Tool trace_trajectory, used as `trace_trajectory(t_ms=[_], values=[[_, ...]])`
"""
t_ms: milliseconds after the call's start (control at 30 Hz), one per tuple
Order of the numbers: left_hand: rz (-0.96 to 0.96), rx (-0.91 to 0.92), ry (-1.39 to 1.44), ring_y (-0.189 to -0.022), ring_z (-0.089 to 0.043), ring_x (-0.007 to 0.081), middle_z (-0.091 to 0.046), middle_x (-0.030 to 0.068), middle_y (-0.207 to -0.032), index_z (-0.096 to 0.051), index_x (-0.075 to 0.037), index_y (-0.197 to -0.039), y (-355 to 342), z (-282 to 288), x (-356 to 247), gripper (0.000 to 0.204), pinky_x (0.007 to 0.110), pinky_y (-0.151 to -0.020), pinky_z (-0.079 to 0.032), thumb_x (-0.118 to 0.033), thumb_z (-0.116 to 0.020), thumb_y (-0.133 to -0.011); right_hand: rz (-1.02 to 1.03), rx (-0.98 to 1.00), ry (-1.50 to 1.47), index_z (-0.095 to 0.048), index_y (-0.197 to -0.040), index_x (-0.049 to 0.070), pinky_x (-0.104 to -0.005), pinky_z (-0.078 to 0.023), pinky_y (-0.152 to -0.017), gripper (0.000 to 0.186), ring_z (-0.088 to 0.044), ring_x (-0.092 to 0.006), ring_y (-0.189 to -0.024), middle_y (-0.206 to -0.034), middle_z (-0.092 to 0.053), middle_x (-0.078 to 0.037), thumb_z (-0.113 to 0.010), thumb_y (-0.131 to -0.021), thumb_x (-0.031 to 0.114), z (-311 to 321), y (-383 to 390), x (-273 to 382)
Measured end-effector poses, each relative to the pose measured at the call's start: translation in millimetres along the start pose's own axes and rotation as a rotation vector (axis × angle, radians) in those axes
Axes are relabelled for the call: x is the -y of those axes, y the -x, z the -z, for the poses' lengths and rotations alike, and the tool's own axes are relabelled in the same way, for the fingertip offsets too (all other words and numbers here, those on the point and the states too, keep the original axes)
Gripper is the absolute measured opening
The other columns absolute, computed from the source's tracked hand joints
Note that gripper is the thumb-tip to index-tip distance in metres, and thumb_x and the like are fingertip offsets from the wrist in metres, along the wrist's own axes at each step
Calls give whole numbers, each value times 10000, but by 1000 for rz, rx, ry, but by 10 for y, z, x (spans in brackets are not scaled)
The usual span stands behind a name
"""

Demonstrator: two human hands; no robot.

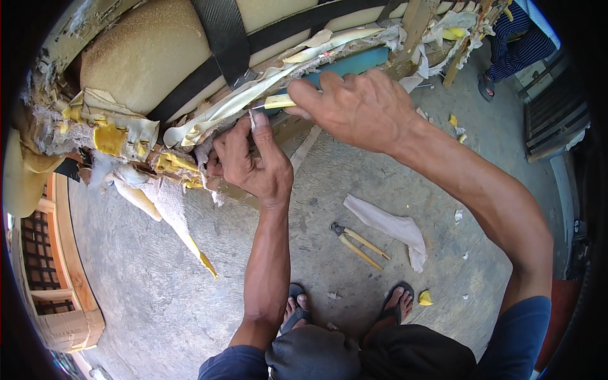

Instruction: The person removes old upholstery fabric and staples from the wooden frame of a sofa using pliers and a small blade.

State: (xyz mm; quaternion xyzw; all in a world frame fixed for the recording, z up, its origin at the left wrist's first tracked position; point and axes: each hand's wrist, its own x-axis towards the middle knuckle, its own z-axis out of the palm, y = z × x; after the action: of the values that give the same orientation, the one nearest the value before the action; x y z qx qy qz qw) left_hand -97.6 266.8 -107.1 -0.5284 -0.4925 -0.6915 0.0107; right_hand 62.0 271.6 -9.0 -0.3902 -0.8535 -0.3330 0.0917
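My right hand (364, 107) is closed around a tool with a pale yellow handle (278, 101). Its thin metal tip points left, just above my left thumb; its exact kind is not plain. Beside it, my left hand (256, 158) pinches a small whitish scrap of fabric (253, 120) at the edge of a stripped seat frame. Along that edge runs a loose cream strip of cover material (234, 107), with torn fabric and yellow foam (109, 138) to its left. Behind the strip lie tan foam (145, 54) and black webbing (221, 38).
Pincers with yellow handles (360, 246) and a pale fabric strip (392, 228) lie on the concrete floor (158, 304). Foam scraps (425, 297) are scattered about. A wooden frame (73, 253) stands at left. Another person's striped clothing (516, 47) shows at the upper right.
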Motion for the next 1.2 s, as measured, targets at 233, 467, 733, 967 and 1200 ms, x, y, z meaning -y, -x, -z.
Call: trace_trajectory(t_ms=[233, 467, 733, 967, 1200], values=[[-82, 59, 11, -784, -529, 205, -674, 53, -770, -736, -33, -903, 9, 98, 72, 106, 336, -806, -366, -139, -731, -894, 12, -2, 142, -491, -1000, 89, -369, -517, -380, 233, -664, -225, -480, -624, -649, -120, -517, -1025, 319, 115, 218, -436], [-127, 130, 35, -855, -517, 169, -619, 30, -818, -730, -29, -919, 2, 94, 108, 146, 357, -924, -278, -173, -746, -897, -128, 133, 23, -475, -977, 83, -379, -506, -391, 255, -677, -227, -508, -616, -651, -99, -515, -1027, 329, 306, 340, -94], [-175, 111, -52, -805, -527, 237, -654, 62, -739, -720, -5, -888, -28, 124, -20, 98, 354, -766, -378, -102, -728, -879, -8, 86, 50, -502, -993, 72, -375, -530, -424, 146, -716, -250, -573, -659, -689, -111, -556, -968, 206, 150, 58, -115], [-165, 120, 17, -812, -518, 274, -627, 76, -716, -704, -16, -866, -54, 125, -38, 63, 375, -775, -386, -74, -728, -865, -324, 300, 232, -440, -1006, 104, -353, -470, -353, 260, -642, -233, -458, -632, -615, -126, -467, -1057, 358, 49, 783, -1145], [-157, 131, -6, -825, -533, 262, -657, 83, -756, -715, -18, -875, -33, 128, 59, 87, 370, -779, -373, -105, -715, -881, -122, 61, -36, -457, -958, 89, -356, -438, -327, 305, -607, -215, -408, -580, -586, -109, -496, -1044, 380, 163, 267, -27]])
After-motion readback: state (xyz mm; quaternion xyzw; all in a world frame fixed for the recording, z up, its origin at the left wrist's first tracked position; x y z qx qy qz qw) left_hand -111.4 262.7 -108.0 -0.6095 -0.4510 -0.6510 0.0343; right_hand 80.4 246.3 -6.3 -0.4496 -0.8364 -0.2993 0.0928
